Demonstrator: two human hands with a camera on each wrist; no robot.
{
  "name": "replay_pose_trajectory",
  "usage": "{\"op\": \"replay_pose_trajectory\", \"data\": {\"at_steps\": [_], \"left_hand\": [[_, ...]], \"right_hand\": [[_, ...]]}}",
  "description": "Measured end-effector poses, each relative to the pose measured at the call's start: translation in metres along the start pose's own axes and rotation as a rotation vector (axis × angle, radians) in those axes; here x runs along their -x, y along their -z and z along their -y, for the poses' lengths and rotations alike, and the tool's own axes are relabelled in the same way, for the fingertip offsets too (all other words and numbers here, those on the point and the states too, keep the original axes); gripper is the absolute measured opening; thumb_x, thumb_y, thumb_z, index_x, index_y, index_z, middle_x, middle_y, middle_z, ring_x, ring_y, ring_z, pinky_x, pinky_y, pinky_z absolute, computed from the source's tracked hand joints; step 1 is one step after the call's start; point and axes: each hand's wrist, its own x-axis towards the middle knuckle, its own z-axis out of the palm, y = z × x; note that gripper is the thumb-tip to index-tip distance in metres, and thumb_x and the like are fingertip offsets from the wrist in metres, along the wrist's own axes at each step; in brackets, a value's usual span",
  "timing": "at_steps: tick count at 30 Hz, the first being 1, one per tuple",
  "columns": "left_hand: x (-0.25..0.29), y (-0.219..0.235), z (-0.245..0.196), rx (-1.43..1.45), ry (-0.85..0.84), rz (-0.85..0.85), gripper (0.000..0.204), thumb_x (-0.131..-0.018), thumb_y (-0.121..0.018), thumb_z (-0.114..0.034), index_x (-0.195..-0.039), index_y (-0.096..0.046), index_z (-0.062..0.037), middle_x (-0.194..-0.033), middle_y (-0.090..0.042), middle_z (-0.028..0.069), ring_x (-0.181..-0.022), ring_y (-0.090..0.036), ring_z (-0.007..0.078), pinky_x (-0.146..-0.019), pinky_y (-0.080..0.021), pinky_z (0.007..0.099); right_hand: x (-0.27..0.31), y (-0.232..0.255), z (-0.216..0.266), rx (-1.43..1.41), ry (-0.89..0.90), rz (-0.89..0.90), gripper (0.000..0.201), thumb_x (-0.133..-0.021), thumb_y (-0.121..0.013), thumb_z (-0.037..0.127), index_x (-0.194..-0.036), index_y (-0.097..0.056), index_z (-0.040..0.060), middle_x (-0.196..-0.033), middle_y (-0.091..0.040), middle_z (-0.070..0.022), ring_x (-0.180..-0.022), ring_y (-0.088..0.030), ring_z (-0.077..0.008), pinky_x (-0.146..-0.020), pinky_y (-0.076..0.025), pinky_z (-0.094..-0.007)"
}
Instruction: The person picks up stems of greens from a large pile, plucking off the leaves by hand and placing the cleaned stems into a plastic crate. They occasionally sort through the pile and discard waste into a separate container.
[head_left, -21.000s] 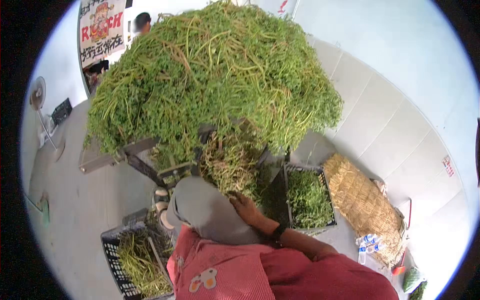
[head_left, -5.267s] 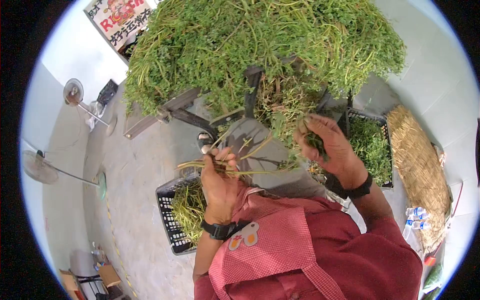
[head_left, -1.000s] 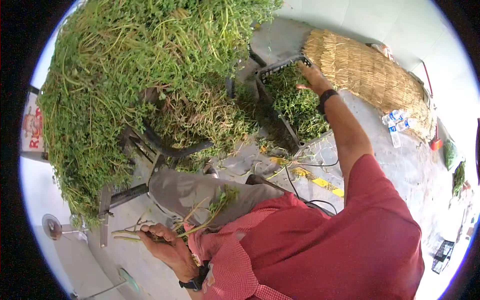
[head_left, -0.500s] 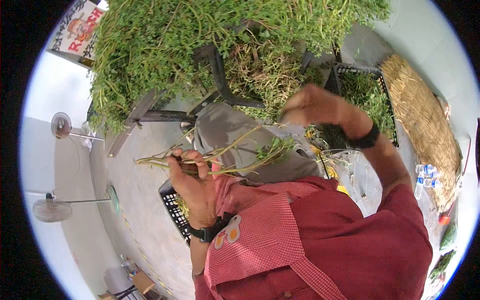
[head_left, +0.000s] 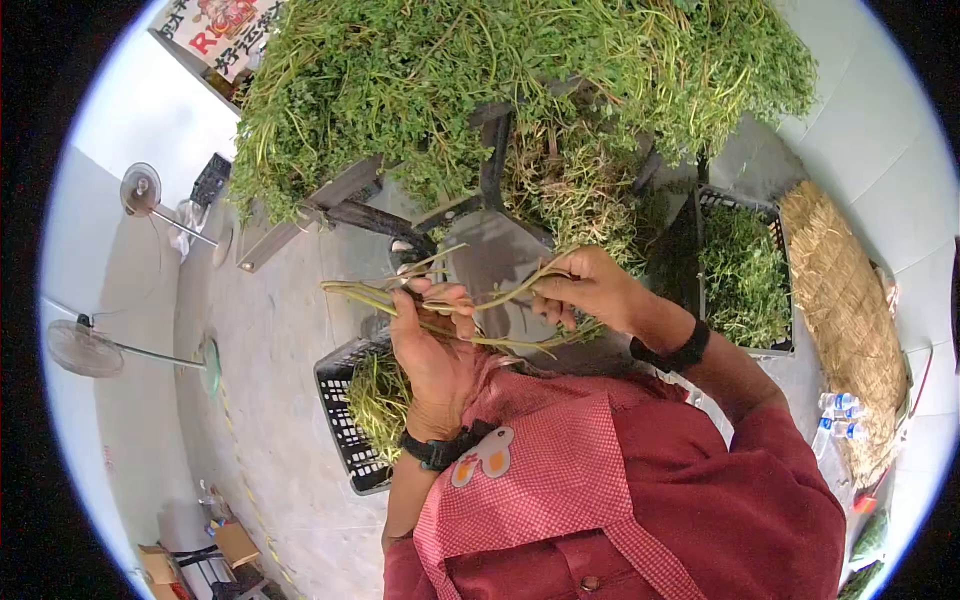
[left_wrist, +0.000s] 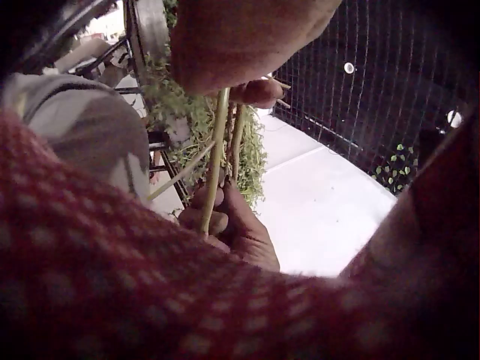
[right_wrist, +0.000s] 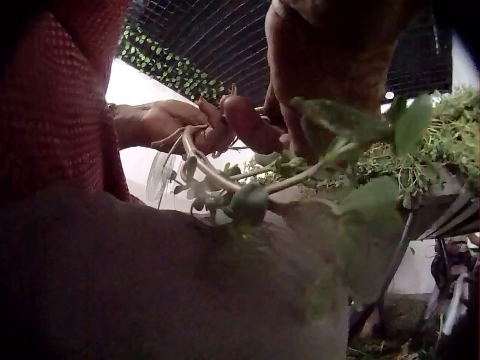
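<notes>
In the head view the left hand (head_left: 432, 365) holds several long green stems (head_left: 360, 292) in curled fingers above the lap. To its right the right hand (head_left: 600, 290) pinches a stem (head_left: 520, 288) between thumb and fingers. The left wrist view shows the stems (left_wrist: 216, 157) running between a near hand (left_wrist: 240, 45) and a farther hand (left_wrist: 244, 229). In the right wrist view leafy sprigs (right_wrist: 247, 202) hang below the near fingers (right_wrist: 251, 124); the other hand (right_wrist: 169, 124) is beyond them.
A large leafy heap (head_left: 520, 60) lies on a frame ahead. Black crates stand left (head_left: 345, 430) with stems and right (head_left: 790, 290) with leafy tips. A straw roll (head_left: 850, 320), bottles (head_left: 840, 425) and two fans (head_left: 85, 348) stand around.
The right hand has come back from over the right crate to the stems by the left hand and now pinches one. The left hand keeps its bundle. The head view has turned left.
</notes>
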Motion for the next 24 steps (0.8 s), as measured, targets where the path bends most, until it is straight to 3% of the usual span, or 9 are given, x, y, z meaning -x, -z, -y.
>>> {"op": "replay_pose_trajectory", "data": {"at_steps": [2, 4, 7, 14, 17, 19, 20, 23, 24], "left_hand": [[0.001, -0.006, 0.005, -0.005, -0.007, -0.029, 0.028, -0.096, -0.038, -0.034, -0.094, -0.049, -0.0094, -0.078, -0.057, 0.0095, -0.061, -0.050, 0.0151, -0.050, -0.041, 0.0249], [0.001, -0.008, 0.008, -0.014, -0.022, -0.064, 0.028, -0.096, -0.037, -0.034, -0.094, -0.049, -0.0086, -0.078, -0.057, 0.0098, -0.059, -0.049, 0.0158, -0.049, -0.040, 0.0260], [-0.002, -0.007, 0.013, -0.073, -0.039, -0.026, 0.029, -0.096, -0.037, -0.033, -0.094, -0.049, -0.0070, -0.074, -0.057, 0.0100, -0.057, -0.047, 0.0168, -0.049, -0.039, 0.0270], [0.001, -0.002, 0.011, -0.076, -0.018, 0.060, 0.027, -0.096, -0.038, -0.033, -0.095, -0.048, -0.0078, -0.067, -0.052, 0.0064, -0.053, -0.044, 0.0151, -0.048, -0.037, 0.0266], [-0.002, -0.001, 0.005, -0.082, -0.051, -0.060, 0.027, -0.095, -0.039, -0.034, -0.094, -0.049, -0.0092, -0.067, -0.050, 0.0046, -0.053, -0.043, 0.0144, -0.047, -0.036, 0.0255], [-0.006, 0.002, 0.011, 0.029, -0.018, 0.021, 0.026, -0.097, -0.037, -0.031, -0.093, -0.049, -0.0077, -0.067, -0.054, 0.0063, -0.051, -0.043, 0.0146, -0.046, -0.037, 0.0263], [-0.005, 0.003, 0.011, 0.027, 0.000, 0.022, 0.026, -0.097, -0.037, -0.031, -0.093, -0.049, -0.0077, -0.067, -0.054, 0.0063, -0.051, -0.043, 0.0146, -0.046, -0.037, 0.0263], [-0.007, -0.002, 0.006, 0.087, 0.028, 0.017, 0.027, -0.096, -0.038, -0.032, -0.093, -0.049, -0.0082, -0.068, -0.053, 0.0061, -0.053, -0.044, 0.0141, -0.046, -0.038, 0.0248], [-0.007, -0.003, 0.005, 0.104, 0.050, -0.018, 0.027, -0.096, -0.038, -0.032, -0.093, -0.049, -0.0080, -0.068, -0.053, 0.0061, -0.053, -0.044, 0.0140, -0.047, -0.038, 0.0242]], "right_hand": [[0.001, -0.001, 0.000, 0.097, -0.029, -0.012, 0.023, -0.086, -0.056, 0.016, -0.101, -0.059, -0.0011, -0.075, -0.064, -0.0102, -0.059, -0.060, -0.0167, -0.051, -0.048, -0.0264], [-0.003, -0.005, -0.004, 0.819, 0.508, -0.287, 0.024, -0.081, -0.059, 0.018, -0.098, -0.059, 0.0011, -0.071, -0.061, -0.0186, -0.056, -0.059, -0.0313, -0.051, -0.049, -0.0364], [-0.010, -0.001, -0.014, 0.972, 0.323, -0.355, 0.025, -0.077, -0.060, 0.020, -0.094, -0.059, 0.0031, -0.073, -0.057, -0.0232, -0.063, -0.057, -0.0391, -0.056, -0.048, -0.0439], [-0.007, 0.025, -0.049, 1.253, 0.269, -0.406, 0.024, -0.079, -0.056, 0.019, -0.090, -0.057, -0.0016, -0.070, -0.059, -0.0207, -0.062, -0.058, -0.0375, -0.057, -0.049, -0.0428], [-0.009, 0.059, -0.058, 1.179, 0.448, -0.454, 0.026, -0.079, -0.057, 0.018, -0.093, -0.055, -0.0035, -0.069, -0.060, -0.0194, -0.060, -0.061, -0.0321, -0.053, -0.049, -0.0381], [0.005, 0.065, -0.033, 0.034, -0.116, -0.147, 0.023, -0.082, -0.056, 0.016, -0.095, -0.055, -0.0029, -0.075, -0.062, -0.0155, -0.064, -0.063, -0.0224, -0.053, -0.048, -0.0320], [0.006, 0.066, -0.035, -0.190, -0.036, -0.107, 0.022, -0.084, -0.056, 0.015, -0.097, -0.055, -0.0023, -0.081, -0.063, -0.0098, -0.066, -0.061, -0.0163, -0.055, -0.047, -0.0270], [0.004, 0.056, -0.032, -0.447, -0.002, -0.104, 0.020, -0.086, -0.053, 0.015, -0.097, -0.054, -0.0011, -0.087, -0.063, -0.0107, -0.066, -0.061, -0.0155, -0.057, -0.047, -0.0249], [-0.007, 0.050, -0.039, -0.296, -0.076, -0.083, 0.020, -0.088, -0.052, 0.016, -0.099, -0.054, -0.0004, -0.077, -0.060, -0.0065, -0.059, -0.056, -0.0117, -0.052, -0.042, -0.0227]]}}
